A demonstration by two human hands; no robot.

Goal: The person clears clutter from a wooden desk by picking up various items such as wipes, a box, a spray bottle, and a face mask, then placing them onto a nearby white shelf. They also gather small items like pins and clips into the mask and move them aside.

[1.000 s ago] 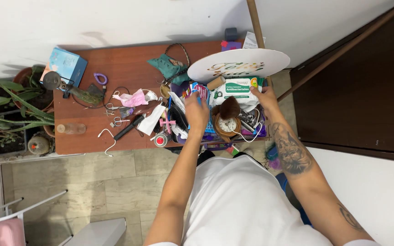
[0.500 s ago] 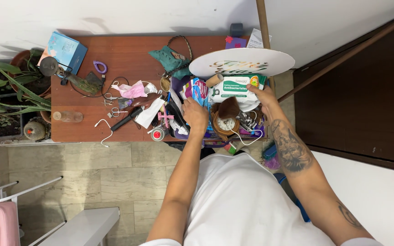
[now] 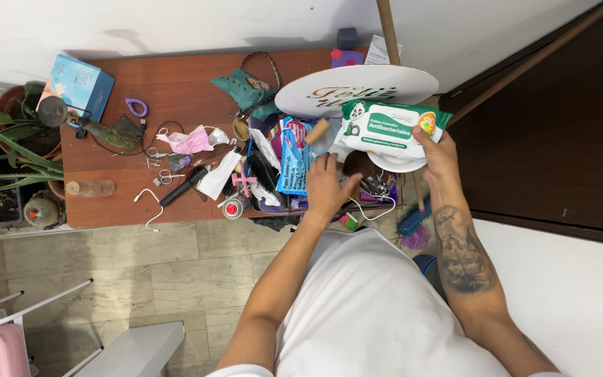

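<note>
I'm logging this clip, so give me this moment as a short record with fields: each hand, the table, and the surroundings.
right hand: holds a green and white wipes pack, lifted above the clutter
left hand: down in the pile beside a blue packet; what it grips cannot be told
table: reddish wood, against a white wall
on table: white oval sign, teal pouch, pink mask, blue box, scissors
surroundings: potted plants at its far end, dark door on the other side
</note>
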